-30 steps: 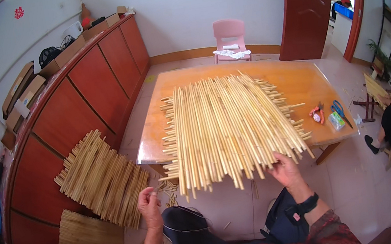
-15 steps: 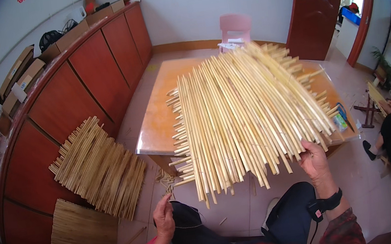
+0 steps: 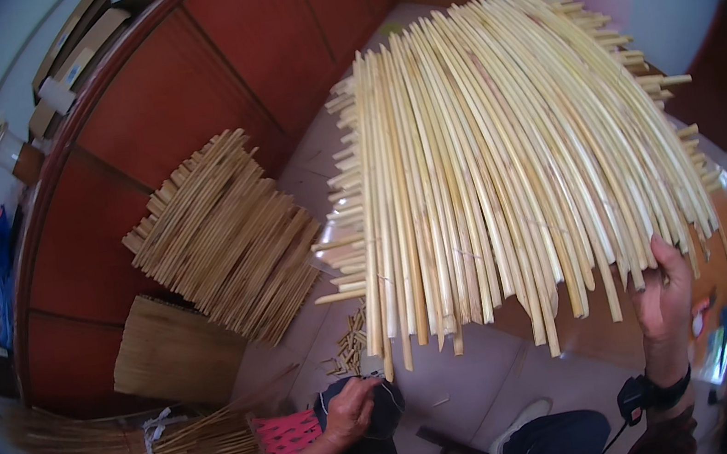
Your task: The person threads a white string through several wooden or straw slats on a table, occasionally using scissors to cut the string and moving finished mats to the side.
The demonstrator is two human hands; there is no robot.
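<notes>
A large mat of pale yellow plant stalks (image 3: 504, 170) hangs raised in front of me, its long stalks laid over a crosswise layer whose ends stick out left and right. Fine stitches of thread show across some stalks. My right hand (image 3: 661, 292) is closed on its lower right edge, thumb on top and the other fingers partly hidden beneath. Low on the left, my left hand (image 3: 352, 410) is closed in a pinch just below the mat's lower left corner. A thin pale thread (image 3: 396, 391) loops from its fingertips over my dark trouser leg.
Two stalk mats, one thick (image 3: 226, 237) and one finer (image 3: 176, 351), lean by red cabinets (image 3: 141, 100). A tied stalk bundle (image 3: 115, 443) lies lower left. Cut stalk pieces (image 3: 350, 345) litter the floor. Behind the mat stands an orange-topped table (image 3: 602, 337) with small tools.
The view has turned left and down. My right hand has lifted the mat higher and nearer, off the table. My left hand has come close to its lower left corner.
</notes>
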